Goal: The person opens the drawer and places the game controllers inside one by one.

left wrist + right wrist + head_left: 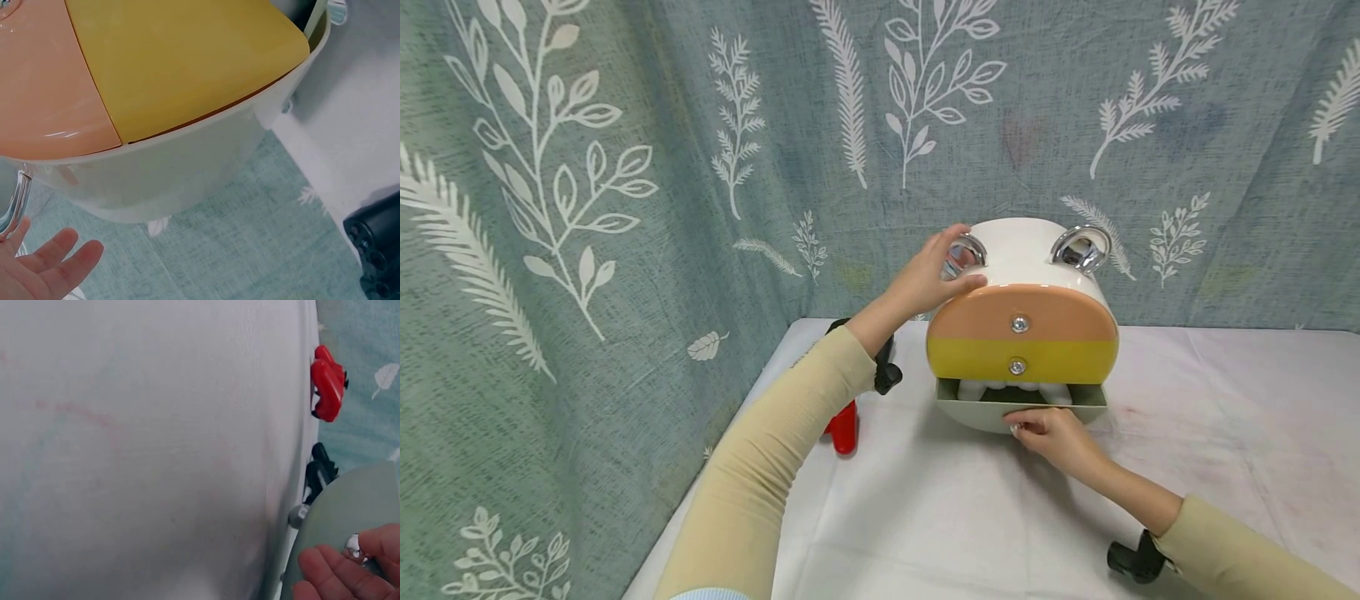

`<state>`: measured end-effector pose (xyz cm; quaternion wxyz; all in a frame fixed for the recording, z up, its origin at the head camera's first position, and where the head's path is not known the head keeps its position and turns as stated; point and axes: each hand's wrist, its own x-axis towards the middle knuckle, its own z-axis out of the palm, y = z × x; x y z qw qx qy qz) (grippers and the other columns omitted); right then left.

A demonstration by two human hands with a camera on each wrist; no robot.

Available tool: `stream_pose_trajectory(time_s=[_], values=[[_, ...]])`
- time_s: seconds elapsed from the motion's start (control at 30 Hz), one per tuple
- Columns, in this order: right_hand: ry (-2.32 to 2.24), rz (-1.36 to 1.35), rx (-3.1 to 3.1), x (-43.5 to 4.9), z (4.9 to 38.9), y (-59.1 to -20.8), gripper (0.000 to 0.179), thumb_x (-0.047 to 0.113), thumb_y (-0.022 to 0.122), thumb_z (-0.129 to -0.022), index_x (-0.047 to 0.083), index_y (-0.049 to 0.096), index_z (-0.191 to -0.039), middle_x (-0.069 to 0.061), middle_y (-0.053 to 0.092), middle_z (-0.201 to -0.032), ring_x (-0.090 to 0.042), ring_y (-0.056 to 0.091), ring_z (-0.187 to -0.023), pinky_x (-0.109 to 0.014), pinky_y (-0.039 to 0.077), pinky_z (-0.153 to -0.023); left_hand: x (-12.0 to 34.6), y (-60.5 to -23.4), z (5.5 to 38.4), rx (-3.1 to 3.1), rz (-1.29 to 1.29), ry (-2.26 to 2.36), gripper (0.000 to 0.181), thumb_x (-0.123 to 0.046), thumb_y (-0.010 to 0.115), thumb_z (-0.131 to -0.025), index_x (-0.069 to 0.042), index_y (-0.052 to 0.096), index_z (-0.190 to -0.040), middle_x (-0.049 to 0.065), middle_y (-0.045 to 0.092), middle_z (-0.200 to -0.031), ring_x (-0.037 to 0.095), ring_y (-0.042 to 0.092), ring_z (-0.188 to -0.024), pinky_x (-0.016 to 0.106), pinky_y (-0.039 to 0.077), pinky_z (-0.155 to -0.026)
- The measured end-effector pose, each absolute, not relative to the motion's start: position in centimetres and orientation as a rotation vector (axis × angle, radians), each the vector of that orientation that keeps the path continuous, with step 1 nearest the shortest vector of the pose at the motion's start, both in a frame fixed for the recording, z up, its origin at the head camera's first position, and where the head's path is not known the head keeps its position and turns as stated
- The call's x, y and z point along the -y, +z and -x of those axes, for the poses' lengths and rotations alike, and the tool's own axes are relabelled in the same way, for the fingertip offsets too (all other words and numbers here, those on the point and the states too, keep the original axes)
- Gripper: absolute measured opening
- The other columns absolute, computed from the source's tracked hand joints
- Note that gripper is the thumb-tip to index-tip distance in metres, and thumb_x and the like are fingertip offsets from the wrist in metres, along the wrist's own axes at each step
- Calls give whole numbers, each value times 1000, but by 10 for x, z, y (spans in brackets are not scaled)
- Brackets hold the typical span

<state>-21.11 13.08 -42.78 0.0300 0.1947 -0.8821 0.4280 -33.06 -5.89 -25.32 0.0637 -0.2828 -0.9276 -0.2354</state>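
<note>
A rounded white box with a peach drawer, a yellow drawer and a pale green bottom drawer stands on the table. Chrome rings sit on its top like ears. The green drawer is pulled partly out, and white rounded things show inside. My left hand rests against the box's upper left by the other ring, fingers spread and nearly straight in the left wrist view. My right hand pinches the green drawer's small shiny knob between thumb and fingers.
Left of the box lie a red object, perhaps a clamp, and a black object, partly behind my left sleeve. A patterned blue-green curtain hangs behind and left of the white-covered table.
</note>
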Motion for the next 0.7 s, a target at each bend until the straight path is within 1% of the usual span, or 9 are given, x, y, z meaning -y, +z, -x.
stream_pose_trajectory(time_s=[0.2,0.37,0.57,0.63,0.7], values=[[1285,-580,2710,-130,216,-429,18,9,56,-78,13,65,-93,-2,63,-83,-3,46,-54,-19,39,-46,59,-253,330,2805,858,-710,76,-65,46,-65,-39,11,-129,-2,17,-135,18,38,-110,40,37,-81],[1275,-571,2693,-130,220,-429,18,9,56,-78,13,65,-93,-1,63,-82,-4,46,-55,-19,39,-47,59,-253,330,2798,860,-705,76,-64,46,-66,-38,11,-129,-2,18,-135,18,37,-111,40,37,-82],[1269,-543,2685,-130,224,-431,18,9,56,-78,12,65,-94,-2,62,-73,-3,39,-46,-19,34,-42,58,-253,329,2799,863,-713,78,-63,46,-66,-35,12,-130,-2,18,-134,17,38,-110,40,37,-82],[1265,-541,2679,-130,225,-432,18,9,56,-78,12,65,-93,-2,62,-74,-3,39,-46,-19,34,-42,58,-253,329,2798,865,-724,78,-63,47,-66,-34,13,-130,-1,18,-134,18,38,-109,40,37,-81],[1261,-538,2671,-130,226,-432,18,10,56,-78,12,65,-94,-3,63,-75,-3,40,-46,-20,34,-42,58,-253,330,2803,863,-731,78,-63,47,-66,-35,12,-130,-1,18,-134,17,39,-108,40,37,-81]])
